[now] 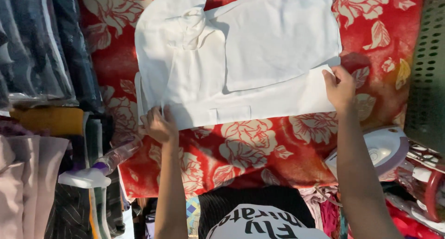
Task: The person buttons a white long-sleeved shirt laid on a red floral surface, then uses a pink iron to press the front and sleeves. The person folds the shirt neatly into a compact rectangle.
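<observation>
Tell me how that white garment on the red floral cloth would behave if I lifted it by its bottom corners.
The white garment would probably droop: it lies flat with soft folds. It looks thin and light. Both the left hand and right hand pinch its hem, so the rest would likely sag.

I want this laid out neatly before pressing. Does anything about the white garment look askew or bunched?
Yes. The white garment lies crooked on the red floral cloth, with a bunched knot of fabric upper left. Left hand and right hand pinch its lower edge.
</observation>
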